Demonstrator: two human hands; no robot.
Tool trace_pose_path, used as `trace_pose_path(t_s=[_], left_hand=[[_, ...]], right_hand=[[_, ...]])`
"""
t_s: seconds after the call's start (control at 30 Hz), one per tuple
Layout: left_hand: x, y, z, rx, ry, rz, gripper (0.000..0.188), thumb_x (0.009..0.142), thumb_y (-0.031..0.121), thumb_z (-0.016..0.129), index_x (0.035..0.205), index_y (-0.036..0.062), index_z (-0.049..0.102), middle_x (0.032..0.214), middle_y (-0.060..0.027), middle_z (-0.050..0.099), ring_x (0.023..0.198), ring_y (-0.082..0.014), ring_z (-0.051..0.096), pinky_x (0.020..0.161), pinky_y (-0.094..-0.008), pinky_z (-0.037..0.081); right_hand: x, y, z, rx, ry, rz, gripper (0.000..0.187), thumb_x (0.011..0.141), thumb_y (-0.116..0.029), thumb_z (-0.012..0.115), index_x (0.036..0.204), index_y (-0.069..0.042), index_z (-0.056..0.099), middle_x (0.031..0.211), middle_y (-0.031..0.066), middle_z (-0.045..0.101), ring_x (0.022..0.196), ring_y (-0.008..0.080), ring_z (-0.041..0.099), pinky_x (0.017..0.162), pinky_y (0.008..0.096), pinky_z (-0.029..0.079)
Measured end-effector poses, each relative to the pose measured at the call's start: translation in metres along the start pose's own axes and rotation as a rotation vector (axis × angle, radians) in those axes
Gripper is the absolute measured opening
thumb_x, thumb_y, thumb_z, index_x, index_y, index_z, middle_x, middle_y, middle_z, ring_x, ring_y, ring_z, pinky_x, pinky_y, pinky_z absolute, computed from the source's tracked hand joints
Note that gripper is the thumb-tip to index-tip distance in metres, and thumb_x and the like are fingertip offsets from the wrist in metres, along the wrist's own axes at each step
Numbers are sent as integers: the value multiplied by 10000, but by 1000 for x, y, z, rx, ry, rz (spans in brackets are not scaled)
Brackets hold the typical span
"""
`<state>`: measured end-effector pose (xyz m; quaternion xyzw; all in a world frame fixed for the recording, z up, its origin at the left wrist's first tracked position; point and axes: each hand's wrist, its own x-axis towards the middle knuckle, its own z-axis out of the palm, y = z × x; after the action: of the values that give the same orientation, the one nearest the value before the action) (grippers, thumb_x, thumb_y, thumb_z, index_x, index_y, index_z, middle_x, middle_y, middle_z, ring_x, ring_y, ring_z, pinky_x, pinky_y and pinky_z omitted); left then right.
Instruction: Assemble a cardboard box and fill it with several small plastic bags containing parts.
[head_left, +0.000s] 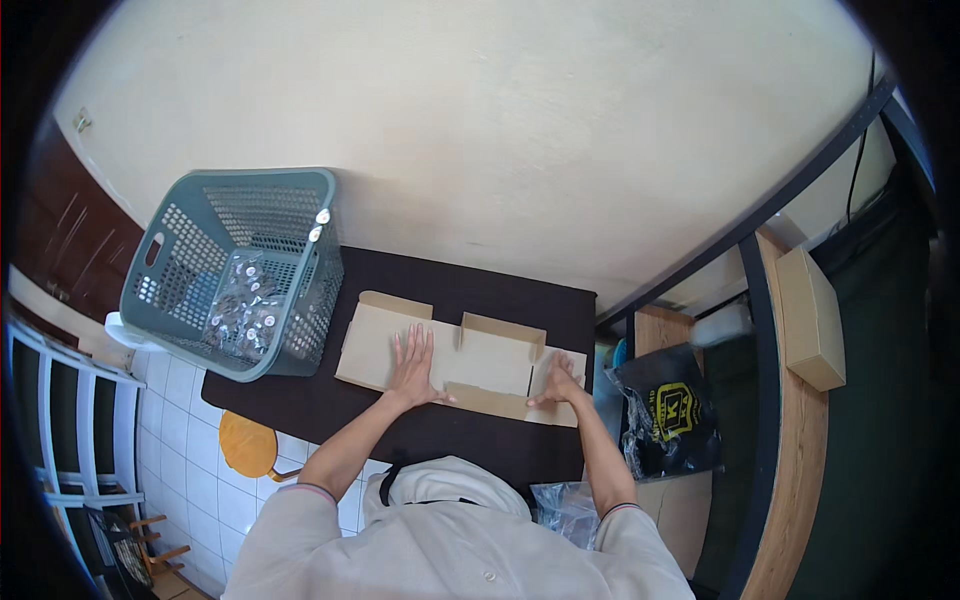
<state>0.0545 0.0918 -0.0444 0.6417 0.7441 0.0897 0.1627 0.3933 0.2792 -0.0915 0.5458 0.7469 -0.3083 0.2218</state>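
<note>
A brown cardboard box blank (pixel 485 352), partly unfolded, lies across the dark table. Two of its side flaps stand up, one along the far edge and one along the near edge. My left hand (pixel 412 370) rests flat on the left panel, fingers spread and pointing away from me, thumb by the near flap. On the right end, my right hand (pixel 560 382) presses down around the near flap's corner. Its fingers are bent and partly overlap, and nothing else shows in it.
A grey-green plastic basket (pixel 190 310) holding small plastic-wrapped items (pixel 243 312) stands at the table's left. A closed cardboard box (pixel 812 318) sits on the wooden shelf at right, near a black plastic bag (pixel 668 415). An orange stool (pixel 248 445) is below the table (pixel 440 270).
</note>
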Motion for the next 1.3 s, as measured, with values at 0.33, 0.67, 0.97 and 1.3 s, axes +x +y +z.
trace_pose_path(t_s=[0.33, 0.67, 0.97, 1.3], left_hand=[[-94, 64, 26, -747, 351, -410, 431, 858, 401, 852, 912, -15, 757, 788, -183, 748, 631, -321, 736, 572, -395, 584], [-20, 109, 99, -1649, -650, -959, 947, 1012, 537, 604, 1520, -172, 234, 1346, -391, 582, 1106, -403, 723, 913, -469, 635], [10, 163, 93, -2090, -420, -619, 452, 1129, 292, 394, 1488, 18, 412, 1406, -260, 587, 1287, -391, 608, 1059, -520, 545], [55, 212, -41, -1100, 613, -58, 326, 1092, 229, 517, 1047, -69, 642, 919, -244, 712, 825, -400, 712, 727, -465, 534]], right_hand=[[5, 1, -76, 310, 391, -221, 775, 755, -248, 886, 1394, 78, 591, 1395, 290, 623, 1316, 378, 610, 1104, 433, 487], [21, -91, -51, -137, 522, -337, 225, 899, -196, 680, 1056, -78, 791, 1057, 240, 748, 1006, 441, 717, 914, 532, 579], [-135, -110, -151, 70, 1015, -735, 347, 841, 19, 560, 1124, -25, 757, 1134, 251, 721, 1185, 460, 636, 1114, 502, 453], [-228, -74, -204, 464, 1628, -638, 281, 960, 25, 605, 1209, 22, 736, 1184, 200, 747, 1164, 383, 700, 1047, 445, 523]])
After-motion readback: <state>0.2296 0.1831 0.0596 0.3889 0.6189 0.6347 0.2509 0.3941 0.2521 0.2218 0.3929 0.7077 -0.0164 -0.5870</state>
